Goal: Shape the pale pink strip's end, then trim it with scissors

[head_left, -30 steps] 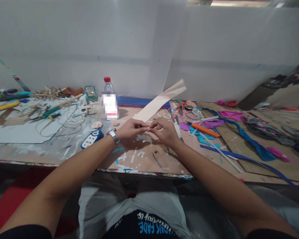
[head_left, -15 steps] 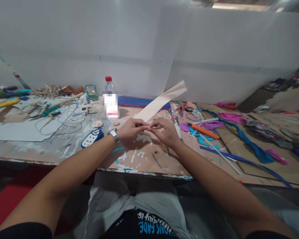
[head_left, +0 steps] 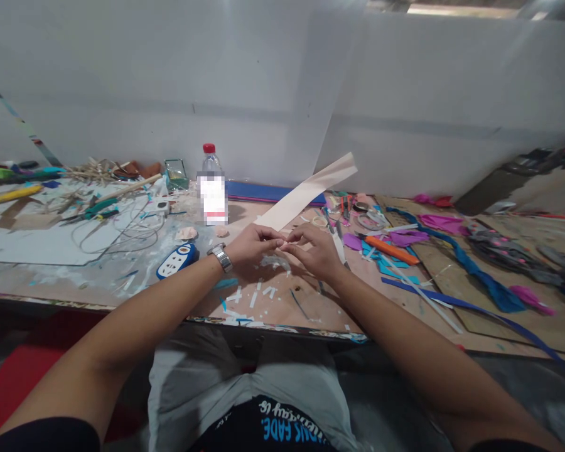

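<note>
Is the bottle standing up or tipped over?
Standing upright: the bottle has its red cap at the top.

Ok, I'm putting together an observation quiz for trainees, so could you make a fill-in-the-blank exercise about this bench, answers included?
1. The bottle has a ____ cap.
2. The metal watch is on the ____ wrist.
3. The power strip is white and ____.
4. Beyond the left hand and right hand, the wide pale strip slants up toward the person's ____.

Missing words: red; left; blue; right.
</note>
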Tool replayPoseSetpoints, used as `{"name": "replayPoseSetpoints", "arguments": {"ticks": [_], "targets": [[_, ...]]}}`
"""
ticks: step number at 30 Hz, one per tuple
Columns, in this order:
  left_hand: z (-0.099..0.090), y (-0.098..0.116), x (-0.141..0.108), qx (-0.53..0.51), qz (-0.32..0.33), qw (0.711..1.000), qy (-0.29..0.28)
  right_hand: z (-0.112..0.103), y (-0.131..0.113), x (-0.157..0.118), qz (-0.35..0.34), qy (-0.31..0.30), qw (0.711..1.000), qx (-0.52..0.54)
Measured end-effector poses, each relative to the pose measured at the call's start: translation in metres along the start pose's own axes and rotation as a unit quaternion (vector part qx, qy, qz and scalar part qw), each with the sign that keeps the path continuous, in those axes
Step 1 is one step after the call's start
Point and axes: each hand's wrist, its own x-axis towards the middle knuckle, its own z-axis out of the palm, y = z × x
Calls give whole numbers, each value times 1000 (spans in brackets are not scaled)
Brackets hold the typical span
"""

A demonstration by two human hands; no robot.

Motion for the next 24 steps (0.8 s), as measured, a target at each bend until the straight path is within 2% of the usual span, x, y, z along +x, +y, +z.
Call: {"name": "replayPoseSetpoints", "arguments": {"ticks": [4,9,17,24], "targets": [[0,-1,0,22,7,999,29,0,0,0,5,4,1000,-2],[-2,5,-1,-2,41,999,-5,-2,0,1,11,14,1000,0],[-3,7,-2,-51,45,996,-60,-5,-4,1,-1,8,1000,1],[-2,10,-2,-101,43,993,-51,-4,1,0,-26,8,1000,11]]}}
